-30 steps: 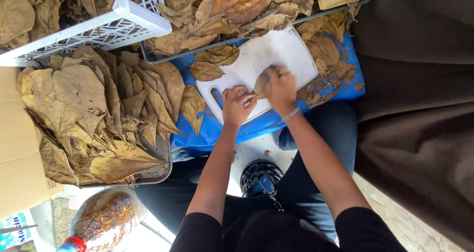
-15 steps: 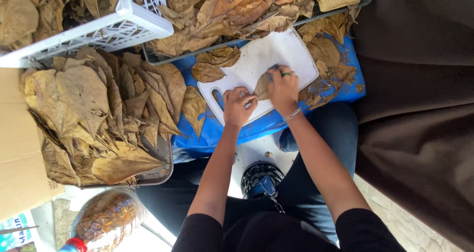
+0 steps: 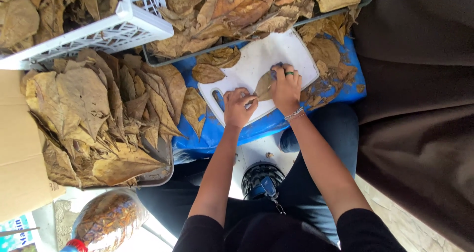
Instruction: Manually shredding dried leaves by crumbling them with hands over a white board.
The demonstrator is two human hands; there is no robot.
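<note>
Leaf (image 3: 264,85) on board (image 3: 256,64): 1 | hands touching: 2 | loose leaves (image 3: 215,64): 2

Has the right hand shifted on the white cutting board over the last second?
No. The right hand stays pressed on the dry leaf at the same spot, beside the cutting board edge.

Dry brown leaf (image 3: 264,85) lying flat on white cutting board (image 3: 256,64), pointed oval, slightly curled at edge, pinned at upper end, pinched at lower tip. Board resting tilted on blue surface, handle hole toward lower left.
</note>
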